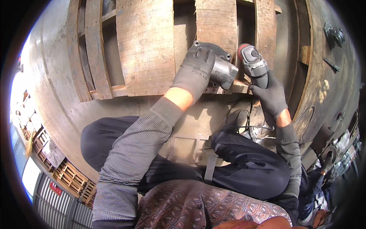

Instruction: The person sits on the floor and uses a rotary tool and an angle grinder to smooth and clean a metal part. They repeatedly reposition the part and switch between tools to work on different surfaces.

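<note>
A grey metal casting (pixel 224 71) with bolt lugs and a short pipe-like outlet rests at the front edge of a wooden pallet (pixel 146 45). My left hand (pixel 196 70), in a grey glove, lies over its left side with the fingers curled round it. In my gloved right hand (pixel 271 95) is an angle grinder (pixel 254 65), gripped by its body. The reddish disc of the grinder faces the casting, with a small gap between them. My left palm and fingertips hide part of the casting.
A power cord (pixel 248 118) loops on the floor below the grinder, near my right leg. Another dark metal part (pixel 334 35) lies far right, with a dark flat piece (pixel 331 65) nearby. Another person's hand (pixel 327 163) shows at the lower right. Pallets (pixel 68 177) stand at the lower left.
</note>
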`<state>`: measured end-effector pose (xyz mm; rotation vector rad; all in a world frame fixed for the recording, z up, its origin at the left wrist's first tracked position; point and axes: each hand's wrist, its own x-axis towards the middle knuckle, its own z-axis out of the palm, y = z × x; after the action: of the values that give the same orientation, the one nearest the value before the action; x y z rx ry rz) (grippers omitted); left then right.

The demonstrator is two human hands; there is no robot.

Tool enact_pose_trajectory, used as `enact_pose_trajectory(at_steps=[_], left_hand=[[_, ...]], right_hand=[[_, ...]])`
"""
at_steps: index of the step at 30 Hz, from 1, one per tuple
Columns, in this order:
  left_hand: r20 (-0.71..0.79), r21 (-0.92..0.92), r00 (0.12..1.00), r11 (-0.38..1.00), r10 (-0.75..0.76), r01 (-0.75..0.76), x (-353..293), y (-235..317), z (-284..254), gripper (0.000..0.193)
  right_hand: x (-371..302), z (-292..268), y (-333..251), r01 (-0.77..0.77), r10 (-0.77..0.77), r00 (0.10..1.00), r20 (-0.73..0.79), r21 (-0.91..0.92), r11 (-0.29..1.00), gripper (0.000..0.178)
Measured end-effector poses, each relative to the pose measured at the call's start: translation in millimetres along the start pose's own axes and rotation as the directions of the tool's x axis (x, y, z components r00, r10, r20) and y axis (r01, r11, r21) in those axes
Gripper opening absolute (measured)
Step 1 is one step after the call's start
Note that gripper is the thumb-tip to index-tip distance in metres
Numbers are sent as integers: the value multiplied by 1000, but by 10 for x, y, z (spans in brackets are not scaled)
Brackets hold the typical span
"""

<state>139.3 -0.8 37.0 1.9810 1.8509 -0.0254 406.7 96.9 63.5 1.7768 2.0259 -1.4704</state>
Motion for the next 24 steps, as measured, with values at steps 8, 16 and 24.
enact_pose_trajectory(at_steps=[8,16,24], left_hand=[[-19,2,1000,1000,17,-17,5,-17,14,68],[-16,-22,1000,1000,-1,1,11,-8,29,71],[-8,8,1000,1000,1,-1,3,-27,77,70]], right_hand=[[42,10,-88,0,9,996,87,-103,995,65],[49,-8,-96,75,-70,996,55,-101,992,60],[13,-77,-168,31,-27,998,51,-73,997,62]])
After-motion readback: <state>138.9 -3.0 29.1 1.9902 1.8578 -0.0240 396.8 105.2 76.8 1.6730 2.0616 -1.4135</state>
